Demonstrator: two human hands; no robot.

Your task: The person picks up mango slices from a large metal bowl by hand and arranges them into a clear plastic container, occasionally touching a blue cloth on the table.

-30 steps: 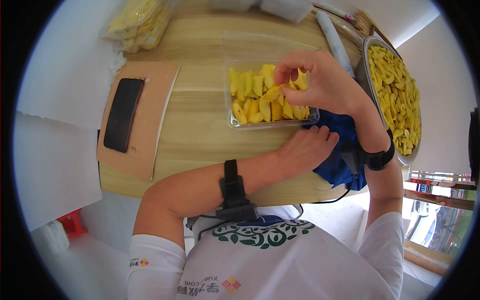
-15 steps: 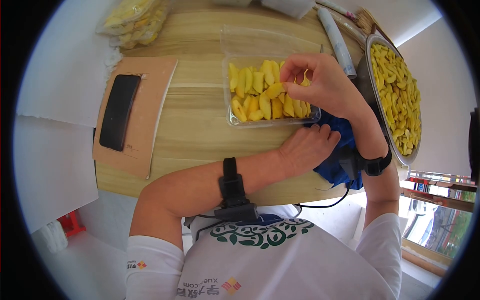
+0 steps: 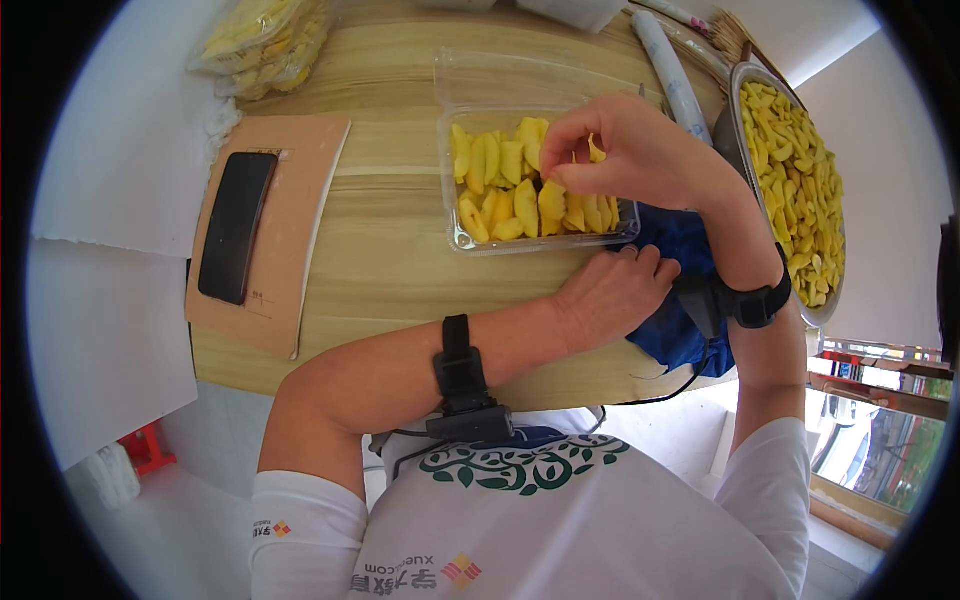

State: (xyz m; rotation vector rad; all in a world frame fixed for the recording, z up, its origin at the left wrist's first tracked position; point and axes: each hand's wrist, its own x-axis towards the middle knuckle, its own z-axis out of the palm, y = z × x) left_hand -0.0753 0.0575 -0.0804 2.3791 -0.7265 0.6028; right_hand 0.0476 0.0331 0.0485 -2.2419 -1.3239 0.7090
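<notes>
A clear plastic box (image 3: 462,243) with its lid folded back holds rows of yellow fruit slices (image 3: 493,158). Over its right half, my right hand (image 3: 640,150) pinches a fruit slice (image 3: 552,203) between thumb and fingertips, low against the front row. Another yellow piece shows through the gap between its fingers. My left hand (image 3: 612,292) lies just in front of the box's near right corner, fingers curled at the edge of a blue cloth (image 3: 668,325). Its fingertips are hidden, and I cannot tell what they hold.
A large metal basin (image 3: 735,150) heaped with yellow slices stands at the right. A phone (image 3: 238,228) rests on a brown folder (image 3: 315,200) at left. Bagged slices (image 3: 265,45) lie far left; a plastic-wrap roll (image 3: 672,75) is behind the box. A cable (image 3: 665,398) hangs near my right forearm.
My right hand has moved slightly left and lowered its slice to the front row in the box. My left hand stays in nearly the same place.
</notes>
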